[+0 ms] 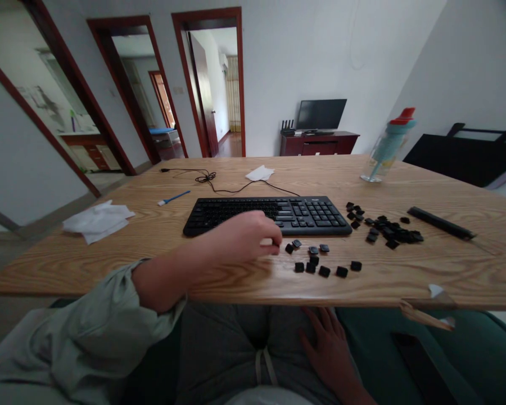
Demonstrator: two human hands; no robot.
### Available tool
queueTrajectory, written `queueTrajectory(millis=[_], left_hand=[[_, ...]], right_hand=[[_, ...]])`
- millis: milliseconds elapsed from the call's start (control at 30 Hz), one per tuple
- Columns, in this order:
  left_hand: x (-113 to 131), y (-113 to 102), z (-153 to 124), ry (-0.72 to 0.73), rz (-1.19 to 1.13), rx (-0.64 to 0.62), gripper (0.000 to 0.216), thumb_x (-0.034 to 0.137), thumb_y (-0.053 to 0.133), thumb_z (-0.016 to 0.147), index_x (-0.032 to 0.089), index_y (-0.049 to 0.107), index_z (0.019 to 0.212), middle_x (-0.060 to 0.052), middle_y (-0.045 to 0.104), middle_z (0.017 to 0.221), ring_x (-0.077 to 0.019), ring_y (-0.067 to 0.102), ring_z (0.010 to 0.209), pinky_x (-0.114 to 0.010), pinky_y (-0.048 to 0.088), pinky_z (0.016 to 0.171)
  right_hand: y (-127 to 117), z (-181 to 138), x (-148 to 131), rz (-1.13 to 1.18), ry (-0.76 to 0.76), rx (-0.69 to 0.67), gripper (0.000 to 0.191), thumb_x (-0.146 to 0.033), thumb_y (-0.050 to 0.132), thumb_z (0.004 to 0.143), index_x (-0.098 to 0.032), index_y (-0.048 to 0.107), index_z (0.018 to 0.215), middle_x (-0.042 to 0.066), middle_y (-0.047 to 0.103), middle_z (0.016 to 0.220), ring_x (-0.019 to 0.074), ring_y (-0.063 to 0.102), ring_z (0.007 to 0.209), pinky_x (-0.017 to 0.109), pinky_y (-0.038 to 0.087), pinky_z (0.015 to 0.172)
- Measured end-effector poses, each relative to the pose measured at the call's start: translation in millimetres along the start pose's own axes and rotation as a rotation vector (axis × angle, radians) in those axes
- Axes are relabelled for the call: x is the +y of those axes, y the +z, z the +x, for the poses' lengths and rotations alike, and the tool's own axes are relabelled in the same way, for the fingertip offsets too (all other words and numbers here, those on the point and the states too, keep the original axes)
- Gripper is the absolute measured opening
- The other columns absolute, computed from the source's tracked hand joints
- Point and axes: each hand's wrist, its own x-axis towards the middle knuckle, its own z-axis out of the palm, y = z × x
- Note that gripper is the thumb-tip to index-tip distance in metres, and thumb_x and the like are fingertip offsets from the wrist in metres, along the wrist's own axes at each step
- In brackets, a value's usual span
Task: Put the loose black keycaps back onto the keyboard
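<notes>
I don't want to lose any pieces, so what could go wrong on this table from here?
The left hand is close to the small loose keycaps, so a careless sweep might scatter some toward the table's front edge. The bottle stands upright beyond the larger keycap pile; if bumped, it might topple onto that.

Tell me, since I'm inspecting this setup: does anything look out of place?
Yes: small black plastic keycaps lie loose in front of and right of the long black plastic keyboard, odd because keycaps normally sit attached.
</notes>
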Motion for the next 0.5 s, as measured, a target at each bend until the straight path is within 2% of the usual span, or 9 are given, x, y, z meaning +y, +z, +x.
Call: queueTrajectory(millis=[67, 133, 167, 233, 333, 500], left_hand=[[-36, -24, -8, -0.184, 0.013, 0.122, 0.011, 0.029, 0.07, 0.086, 0.019, 0.075, 0.086, -0.004, 0.075, 0.089, -0.0202, 0.065, 0.085, -0.033, 0.049, 0.081], [-78, -41, -20, -0.453, 0.096, 0.236, 0.021, 0.04, 0.071, 0.083, 0.02, 0.077, 0.086, -0.002, 0.072, 0.078, -0.0178, 0.061, 0.072, -0.031, 0.046, 0.069], [-97, -45, -27, -0.549, 0.125, 0.249, 0.025, 0.044, 0.072, 0.081, 0.02, 0.078, 0.087, -0.002, 0.07, 0.075, -0.0168, 0.06, 0.068, -0.03, 0.044, 0.065], [-127, -43, -40, -0.651, 0.103, 0.221, 0.031, 0.048, 0.071, 0.08, 0.019, 0.079, 0.089, -0.001, 0.068, 0.07, -0.0153, 0.057, 0.062, -0.028, 0.042, 0.061], [-146, -27, -51, -0.64, 0.077, 0.167, 0.033, 0.049, 0.068, 0.08, 0.02, 0.079, 0.091, -0.004, 0.073, 0.078, -0.0166, 0.061, 0.069, -0.027, 0.043, 0.063], [-146, -12, -49, -0.502, 0.157, 0.095, 0.03, 0.046, 0.065, 0.082, 0.021, 0.079, 0.092, -0.006, 0.076, 0.092, -0.02, 0.066, 0.087, -0.03, 0.048, 0.078]], right_hand=[[-1, 0, -1, 0.002, 0.003, -0.013, 0.053, -0.038, 0.053, 0.089, -0.019, 0.064, 0.137, 0.015, 0.052, 0.144, 0.0353, 0.039, 0.141, 0.052, 0.034, 0.116], [-2, 0, -1, 0.005, 0.0, -0.015, 0.053, -0.038, 0.052, 0.09, -0.02, 0.064, 0.138, 0.015, 0.052, 0.144, 0.0349, 0.039, 0.142, 0.052, 0.034, 0.116], [-1, 0, 0, 0.006, -0.003, -0.012, 0.053, -0.039, 0.052, 0.09, -0.019, 0.064, 0.138, 0.014, 0.052, 0.143, 0.0348, 0.039, 0.142, 0.052, 0.034, 0.116], [1, 0, 1, 0.006, -0.006, -0.006, 0.053, -0.04, 0.053, 0.089, -0.019, 0.065, 0.137, 0.014, 0.054, 0.141, 0.0353, 0.04, 0.14, 0.052, 0.034, 0.116], [4, 0, 3, 0.001, 0.006, -0.014, 0.053, -0.042, 0.054, 0.088, -0.02, 0.066, 0.136, 0.014, 0.054, 0.141, 0.0363, 0.042, 0.139, 0.053, 0.036, 0.115], [6, -2, 4, -0.001, 0.006, 0.004, 0.053, -0.043, 0.051, 0.09, -0.019, 0.066, 0.134, 0.016, 0.055, 0.139, 0.0371, 0.041, 0.139, 0.054, 0.035, 0.114]])
